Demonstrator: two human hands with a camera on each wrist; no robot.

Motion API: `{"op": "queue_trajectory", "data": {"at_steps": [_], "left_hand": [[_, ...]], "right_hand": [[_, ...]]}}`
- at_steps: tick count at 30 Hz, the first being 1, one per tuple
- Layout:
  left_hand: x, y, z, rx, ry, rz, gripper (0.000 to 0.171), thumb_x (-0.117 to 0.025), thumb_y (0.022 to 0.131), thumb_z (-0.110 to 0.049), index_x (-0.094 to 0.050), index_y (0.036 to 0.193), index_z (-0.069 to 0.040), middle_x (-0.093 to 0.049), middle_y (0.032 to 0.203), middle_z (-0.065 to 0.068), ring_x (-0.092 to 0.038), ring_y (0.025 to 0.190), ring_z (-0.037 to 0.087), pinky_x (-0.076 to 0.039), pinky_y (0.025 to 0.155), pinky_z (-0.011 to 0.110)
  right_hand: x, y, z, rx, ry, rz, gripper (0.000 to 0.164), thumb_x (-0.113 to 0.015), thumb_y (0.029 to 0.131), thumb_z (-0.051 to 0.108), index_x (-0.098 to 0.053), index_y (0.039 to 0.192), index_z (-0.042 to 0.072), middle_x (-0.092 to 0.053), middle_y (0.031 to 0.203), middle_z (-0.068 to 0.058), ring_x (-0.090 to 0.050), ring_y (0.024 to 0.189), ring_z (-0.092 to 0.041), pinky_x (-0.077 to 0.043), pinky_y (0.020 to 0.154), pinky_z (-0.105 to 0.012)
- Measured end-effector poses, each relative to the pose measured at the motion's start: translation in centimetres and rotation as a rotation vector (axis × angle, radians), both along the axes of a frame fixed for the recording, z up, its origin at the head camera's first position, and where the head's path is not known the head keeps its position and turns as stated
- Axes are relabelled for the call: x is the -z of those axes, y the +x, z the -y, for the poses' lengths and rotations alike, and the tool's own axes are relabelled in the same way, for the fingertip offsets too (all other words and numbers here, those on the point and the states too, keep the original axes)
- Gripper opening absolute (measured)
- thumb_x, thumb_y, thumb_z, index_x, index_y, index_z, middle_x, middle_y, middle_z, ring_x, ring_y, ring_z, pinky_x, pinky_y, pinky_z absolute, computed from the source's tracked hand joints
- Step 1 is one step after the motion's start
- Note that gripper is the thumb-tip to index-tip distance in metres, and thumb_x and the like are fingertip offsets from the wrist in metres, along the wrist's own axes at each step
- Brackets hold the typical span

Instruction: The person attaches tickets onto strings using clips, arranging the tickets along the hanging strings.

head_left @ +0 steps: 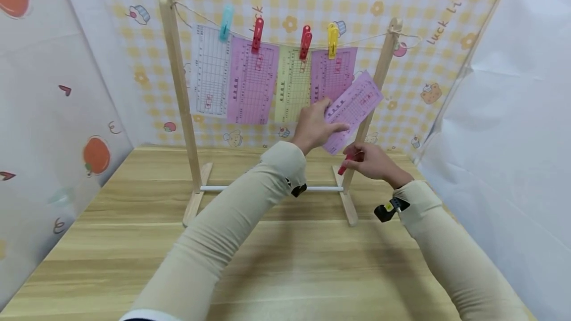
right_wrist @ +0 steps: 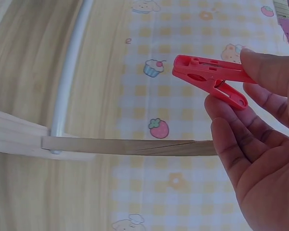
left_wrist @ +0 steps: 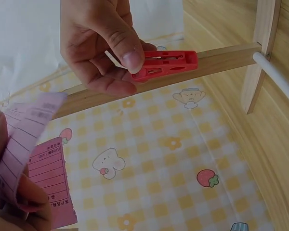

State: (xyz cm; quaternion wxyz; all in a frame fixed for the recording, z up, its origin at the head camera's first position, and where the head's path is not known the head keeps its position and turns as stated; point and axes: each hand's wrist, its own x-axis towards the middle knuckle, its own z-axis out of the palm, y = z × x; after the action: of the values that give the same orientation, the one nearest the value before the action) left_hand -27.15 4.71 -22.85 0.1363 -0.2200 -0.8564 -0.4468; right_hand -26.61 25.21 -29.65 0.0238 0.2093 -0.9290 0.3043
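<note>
My left hand point(head_left: 314, 125) pinches a loose pink paper form point(head_left: 356, 105) between thumb and fingers, tilted in front of the rack's right post. Below and to its right, my right hand point(head_left: 372, 160) holds a red clothespin point(right_wrist: 209, 74) by its handle end; its tip points away from the fingers. On the string hang a white form point(head_left: 211, 71) under a teal clothespin point(head_left: 226, 23), a pink form point(head_left: 252, 83) and a yellow form point(head_left: 293, 85) under red clothespins, and another pink form point(head_left: 334, 66) under a yellow clothespin point(head_left: 332, 41). My left hand partly covers that last form.
A wooden rack with a left post point(head_left: 178, 78), a right post point(head_left: 384, 63) and a white crossbar point(head_left: 323, 188) stands on the wood-grain table point(head_left: 285, 271). Behind it hangs a yellow checked cloth point(head_left: 428, 24). White sheeting point(head_left: 504, 128) borders the right side.
</note>
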Motion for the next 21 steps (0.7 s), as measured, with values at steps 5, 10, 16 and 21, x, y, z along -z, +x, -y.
{"op": "queue_trajectory", "data": {"at_steps": [5,10,16,21], "left_hand": [[-0.4,0.0,-0.3,0.0,-0.021,0.014,0.039,-0.077,0.085,-0.026,-0.056,0.113,-0.008,-0.064,0.1,0.005,-0.063,0.086,0.018,-0.051,0.068,0.026],[-0.5,0.0,-0.2,0.004,0.002,0.011,0.031,-0.068,0.09,-0.016,-0.055,0.116,-0.008,-0.064,0.103,0.008,-0.063,0.087,0.02,-0.053,0.067,0.026],[-0.1,0.3,0.2,0.018,0.056,0.03,0.024,-0.061,0.09,-0.013,-0.056,0.112,-0.006,-0.064,0.098,0.01,-0.063,0.076,0.021,-0.052,0.056,0.026],[-0.5,0.3,0.3,0.01,0.075,-0.01,0.023,-0.06,0.092,-0.017,-0.057,0.112,-0.006,-0.064,0.093,0.009,-0.063,0.073,0.02,-0.051,0.055,0.027]], "right_hand": [[-0.8,0.1,-0.1,-0.01,-0.006,-0.02,0.025,-0.069,0.091,0.009,-0.063,0.109,-0.005,-0.067,0.09,-0.013,-0.066,0.084,-0.027,-0.052,0.069,-0.034],[-1.3,0.1,-0.1,-0.011,-0.032,-0.036,0.022,-0.069,0.09,0.008,-0.063,0.107,-0.005,-0.066,0.09,-0.014,-0.067,0.085,-0.028,-0.052,0.067,-0.03],[-2.0,0.3,0.1,-0.018,-0.039,-0.039,0.021,-0.069,0.09,0.008,-0.063,0.107,-0.004,-0.067,0.091,-0.014,-0.068,0.086,-0.029,-0.052,0.066,-0.027],[-3.2,0.5,0.2,0.003,-0.044,-0.068,0.021,-0.069,0.09,0.009,-0.063,0.106,-0.004,-0.066,0.091,-0.014,-0.068,0.086,-0.03,-0.051,0.064,-0.026]]}}
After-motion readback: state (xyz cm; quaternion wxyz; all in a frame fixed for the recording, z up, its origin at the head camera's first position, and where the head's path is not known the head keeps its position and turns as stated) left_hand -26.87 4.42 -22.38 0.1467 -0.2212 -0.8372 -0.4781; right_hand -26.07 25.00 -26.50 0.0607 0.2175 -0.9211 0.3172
